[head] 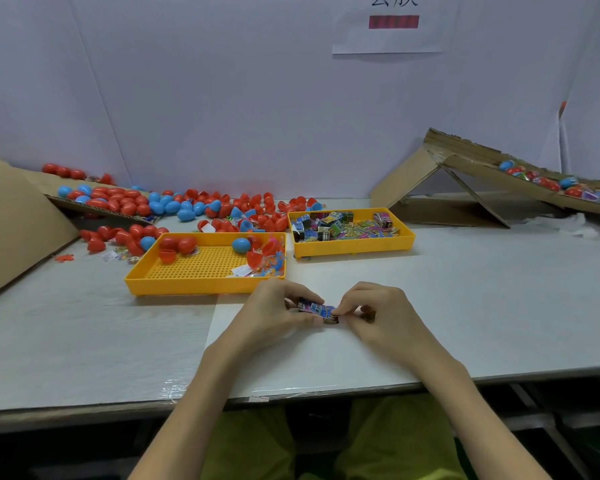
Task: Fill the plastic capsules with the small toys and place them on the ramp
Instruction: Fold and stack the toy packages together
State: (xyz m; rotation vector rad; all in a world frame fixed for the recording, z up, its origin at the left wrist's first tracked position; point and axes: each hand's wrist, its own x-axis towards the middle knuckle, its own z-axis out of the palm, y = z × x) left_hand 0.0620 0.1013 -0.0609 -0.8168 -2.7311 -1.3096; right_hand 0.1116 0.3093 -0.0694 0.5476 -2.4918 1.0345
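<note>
Surface: white tabletop (465, 306), with brown cardboard sheet (14, 209) leaning at its left edge.
Room: white wall panels (222, 98) behind, carrying one paper sign (392, 26).
Toy packet: one small printed toy packet (314, 306), just above the tabletop near the front edge, between both hands.
Left hand: left hand (271, 313) curls its fingers and pinches the packet's left end.
Right hand: right hand (381, 317) pinches the packet's right end.
Trays: two; left yellow tray (201, 287) holds one blue capsule and a few red pieces, right yellow tray (354, 247) holds a heap of packets.
Capsules: loose capsules (125, 200), red and blue, too many to count, along the back-left edge.
Ramp: one cardboard ramp (478, 168) at the back-right corner, with two blue capsules and several red on it.
</note>
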